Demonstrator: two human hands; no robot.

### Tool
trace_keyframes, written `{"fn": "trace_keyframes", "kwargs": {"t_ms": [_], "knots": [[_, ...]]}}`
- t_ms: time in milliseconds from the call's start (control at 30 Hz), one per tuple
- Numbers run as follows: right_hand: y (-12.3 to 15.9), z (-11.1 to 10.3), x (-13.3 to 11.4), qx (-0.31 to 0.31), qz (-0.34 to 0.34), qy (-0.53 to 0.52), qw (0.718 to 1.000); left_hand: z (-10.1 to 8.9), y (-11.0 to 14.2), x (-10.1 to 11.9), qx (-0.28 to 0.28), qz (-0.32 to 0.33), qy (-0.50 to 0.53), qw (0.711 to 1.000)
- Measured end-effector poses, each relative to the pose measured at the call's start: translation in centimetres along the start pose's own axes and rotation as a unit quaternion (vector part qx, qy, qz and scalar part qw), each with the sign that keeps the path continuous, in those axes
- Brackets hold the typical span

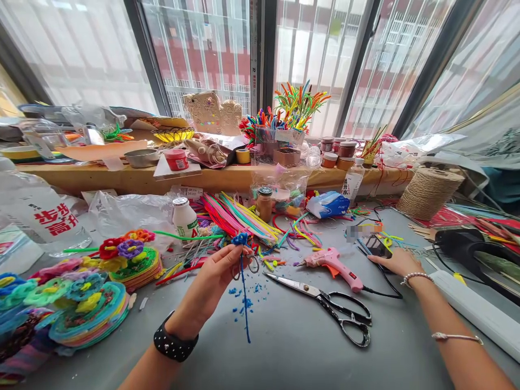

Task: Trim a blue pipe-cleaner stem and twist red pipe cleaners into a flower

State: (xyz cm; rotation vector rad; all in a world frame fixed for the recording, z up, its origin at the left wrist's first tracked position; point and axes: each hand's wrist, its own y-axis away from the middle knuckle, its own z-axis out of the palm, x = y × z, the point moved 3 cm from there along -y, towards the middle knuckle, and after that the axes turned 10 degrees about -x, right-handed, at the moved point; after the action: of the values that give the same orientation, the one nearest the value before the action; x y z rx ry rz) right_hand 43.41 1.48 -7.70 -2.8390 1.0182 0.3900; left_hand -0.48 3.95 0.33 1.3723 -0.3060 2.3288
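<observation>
My left hand (215, 276) is closed, with thumb and fingers pinching a small blue fuzzy pipe-cleaner flower (240, 239). Its blue stem (246, 303) hangs straight down over the table. Metal loops, like small scissor handles (254, 264), show beside the fingertips; whether the hand also holds them is unclear. Blue fluff scraps (244, 300) lie below. At the right, my right hand (396, 264) is on the near end of a dark phone (377, 246), thumb and fingers around its edge. Between the hands lie large black-handled scissors (320, 295) and a pink glue gun (331, 265).
Finished fuzzy flowers (85, 295) crowd the left. Behind lie loose pipe cleaners (239, 216), a white bottle (184, 219) and a blue tissue pack (328, 205). A twine spool (430, 189) and a white bar (479, 314) stand right. The glue gun's cord (390, 295) crosses the grey table.
</observation>
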Motion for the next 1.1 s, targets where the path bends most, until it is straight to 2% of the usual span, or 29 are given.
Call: {"fn": "trace_keyframes", "kwargs": {"t_ms": [100, 300, 467, 733, 933, 1100], "knots": [[-0.5, 0.5, 0.4, -0.042, 0.049, 0.027, 0.998, 0.1, 0.0, 0.0, -0.004, -0.002, 0.000, 1.000], [-0.6, 0.5, 0.1, -0.069, 0.026, 0.032, 0.997, 0.2, 0.1, 0.0, 0.005, -0.003, -0.014, 1.000], [0.3, 0.5, -0.2, -0.037, -0.013, -0.005, 0.999, 0.1, 0.0, -0.2, -0.001, -0.012, -0.015, 1.000], [2.5, -1.0, -1.6, 0.015, -0.013, 0.005, 1.000, 0.6, 0.0, 0.0, 0.007, -0.028, 0.015, 0.999], [3.4, -1.7, -1.4, 0.027, 0.013, -0.007, 1.000, 0.8, 0.2, 0.0, 0.002, -0.044, 0.042, 0.998], [3.8, -2.1, -1.4, 0.083, -0.010, -0.019, 0.996, 0.7, 0.1, 0.0, 0.006, -0.044, 0.044, 0.998]]}}
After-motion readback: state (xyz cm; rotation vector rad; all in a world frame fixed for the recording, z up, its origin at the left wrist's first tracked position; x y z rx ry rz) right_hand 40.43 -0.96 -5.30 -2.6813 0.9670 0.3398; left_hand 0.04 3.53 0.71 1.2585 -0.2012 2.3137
